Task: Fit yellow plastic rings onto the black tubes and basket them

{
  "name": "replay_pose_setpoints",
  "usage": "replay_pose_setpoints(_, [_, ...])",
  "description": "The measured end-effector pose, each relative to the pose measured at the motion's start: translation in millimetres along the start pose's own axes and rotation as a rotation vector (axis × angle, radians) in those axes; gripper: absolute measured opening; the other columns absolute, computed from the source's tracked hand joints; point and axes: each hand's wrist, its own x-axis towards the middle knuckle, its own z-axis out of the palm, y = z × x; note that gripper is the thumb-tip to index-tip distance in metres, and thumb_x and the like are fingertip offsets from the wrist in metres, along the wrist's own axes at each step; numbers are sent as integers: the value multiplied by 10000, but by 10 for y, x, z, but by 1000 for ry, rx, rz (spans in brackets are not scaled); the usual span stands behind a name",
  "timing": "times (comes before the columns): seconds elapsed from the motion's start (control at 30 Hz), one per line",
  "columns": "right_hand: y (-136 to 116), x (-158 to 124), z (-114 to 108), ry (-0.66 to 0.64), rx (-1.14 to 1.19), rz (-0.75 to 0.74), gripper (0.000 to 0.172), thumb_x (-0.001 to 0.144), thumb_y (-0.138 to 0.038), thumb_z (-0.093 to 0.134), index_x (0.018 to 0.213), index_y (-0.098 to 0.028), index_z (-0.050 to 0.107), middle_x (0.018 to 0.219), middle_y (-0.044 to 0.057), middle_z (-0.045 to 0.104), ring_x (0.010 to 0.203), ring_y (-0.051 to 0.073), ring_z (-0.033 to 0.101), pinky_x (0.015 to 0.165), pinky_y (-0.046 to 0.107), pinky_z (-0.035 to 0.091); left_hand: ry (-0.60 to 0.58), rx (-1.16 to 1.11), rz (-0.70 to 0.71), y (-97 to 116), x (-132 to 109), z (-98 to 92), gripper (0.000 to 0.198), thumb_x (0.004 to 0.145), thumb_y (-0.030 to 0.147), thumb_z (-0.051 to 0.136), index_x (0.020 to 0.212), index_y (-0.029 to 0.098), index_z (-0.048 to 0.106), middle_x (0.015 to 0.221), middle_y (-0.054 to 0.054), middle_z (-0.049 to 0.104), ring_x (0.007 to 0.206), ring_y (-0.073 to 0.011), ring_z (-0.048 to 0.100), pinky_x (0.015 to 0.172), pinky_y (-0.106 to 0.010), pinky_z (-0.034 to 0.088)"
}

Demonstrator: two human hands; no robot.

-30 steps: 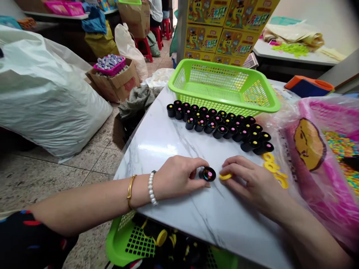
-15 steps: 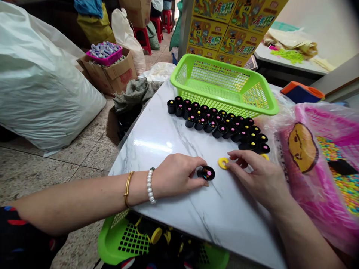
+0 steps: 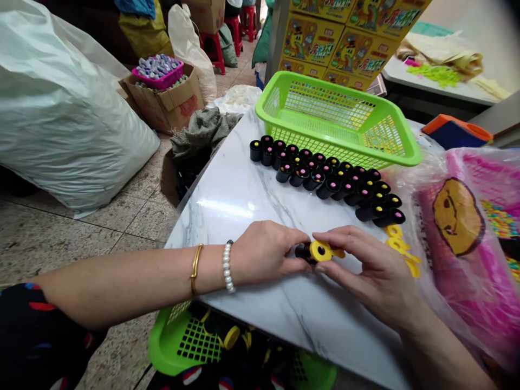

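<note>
On the floor past the table's left edge lie a big white sack [image 3: 60,108] and a cardboard box [image 3: 170,108] that carries a pink tray of small pieces. A green basket [image 3: 182,341] with black and yellow parts sits below the table's near edge. The left hand [image 3: 264,252], with a gold bangle [image 3: 196,261] and a pearl bracelet [image 3: 227,266] on its wrist, rests on the marble table [image 3: 235,200] near the near edge. Its fingers are closed around a black cup [image 3: 304,250], which lies tipped on its side and is mostly hidden. Just right of it, the right hand [image 3: 374,271] pinches a yellow ring [image 3: 320,251] between thumb and forefinger and holds it against the cup's open end. Behind the hands, rows of black cups [image 3: 325,176] with coloured dots inside run across the middle of the table towards its right side. They touch the front wall of a second green basket [image 3: 337,116] at the far edge. A few loose yellow rings [image 3: 400,246] lie just right of the right hand. At the right edge a pink basket [image 3: 479,227] sits wrapped in a clear plastic bag.
</note>
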Motion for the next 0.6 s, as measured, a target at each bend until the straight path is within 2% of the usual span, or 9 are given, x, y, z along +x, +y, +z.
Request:
replay_pose_setpoints(0.2, [-48,25,60,-25,-71,-43,306,883,-229,652,1189,-227,643,985,56,633,866,153,631,723,257,507,5,-22,-9,-9,0,25,272,812,308,701,1063,203,699,725,14,703,607,-123,610,555,-225,399])
replay_pose_setpoints(0.27, [-53,24,62,-18,-75,-49,298,881,-226,655,1178,-223,649,977,56,626,844,146,628,701,250,505,-12,-51,-31,-6,8,11,283,809,298,695,1074,199,705,737,0,707,630,-131,619,575,-229,416])
replay_pose_setpoints(0.37, [-64,23,56,-8,-83,-45,282,874,-214,659,1156,-216,662,958,52,614,806,133,620,661,235,499,-61,-116,-83,14,27,-53,240,780,264,694,992,159,732,673,-13,682,597,-134,605,562,-233,426])
replay_pose_setpoints(0.47, [-72,32,49,-12,-91,-40,277,870,-202,658,1147,-210,664,952,50,604,780,126,613,639,228,502,-223,-400,-228,54,56,-138,293,802,232,630,1072,148,708,602,7,648,469,-104,561,472,-206,417])
replay_pose_setpoints(0.53, [-75,44,48,-18,-79,-45,272,870,-207,657,1142,-206,659,958,52,605,784,130,617,654,235,513,-340,-661,-365,84,81,-176,330,876,277,553,1158,150,667,651,-1,665,396,-75,530,396,-177,388])
replay_pose_setpoints(0.6, [-79,51,51,-18,-69,-49,251,873,-229,657,1122,-201,658,962,54,611,794,135,625,670,241,521,-404,-841,-471,112,108,-194,333,929,314,501,1160,133,658,711,-21,674,379,-58,525,348,-152,354])
